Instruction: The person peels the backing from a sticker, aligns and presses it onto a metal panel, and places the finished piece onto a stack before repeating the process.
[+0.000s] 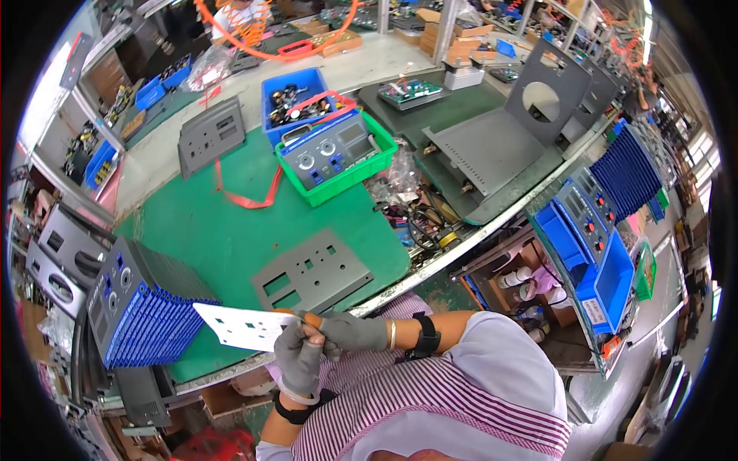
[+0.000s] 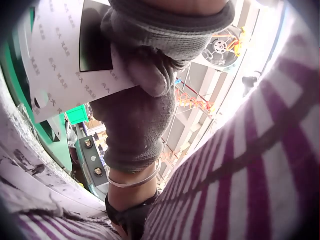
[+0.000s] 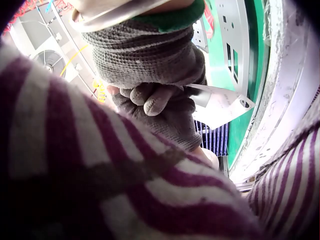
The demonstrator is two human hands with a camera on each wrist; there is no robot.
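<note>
Lettering (image 2: 63, 48) on sheet (image 2: 47, 80), left wrist only

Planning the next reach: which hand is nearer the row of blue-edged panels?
Left. The left hand grips the white sheet closer to the blue-edged panels; the right hand holds it farther away.

your head camera looks down over the bench (image 1: 207, 230). both wrist cameras sit very close, sharing the white sheet (image 1: 240, 326) with it.
</note>
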